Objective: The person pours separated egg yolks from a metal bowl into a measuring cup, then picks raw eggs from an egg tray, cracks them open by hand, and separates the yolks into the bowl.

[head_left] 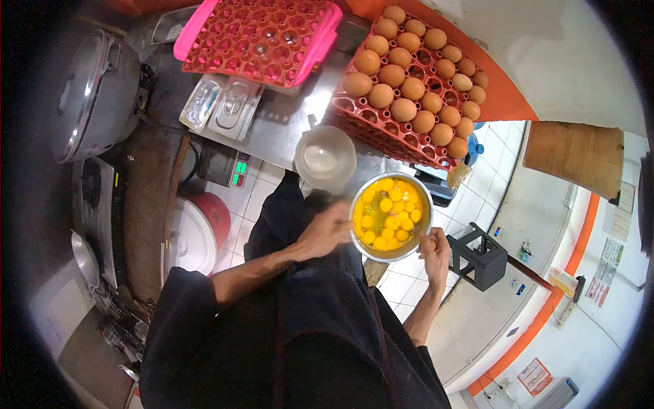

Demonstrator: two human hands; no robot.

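Note:
A round metal bowl holds many raw egg yolks in clear egg white, in front of my body beside the steel counter. My right hand grips its lower right rim, thumb over the edge. At the bowl's left rim is my left hand, its fingers smeared by motion; whether they hold the rim or only touch it I cannot tell. Just above the left hand, a whitish translucent strainer or bowl sits at the counter edge.
Brown eggs fill much of a stacked red egg tray. Another red tray lies over a pink container. Lidded steel pans stand on the counter. A large pot is left, a black stool right.

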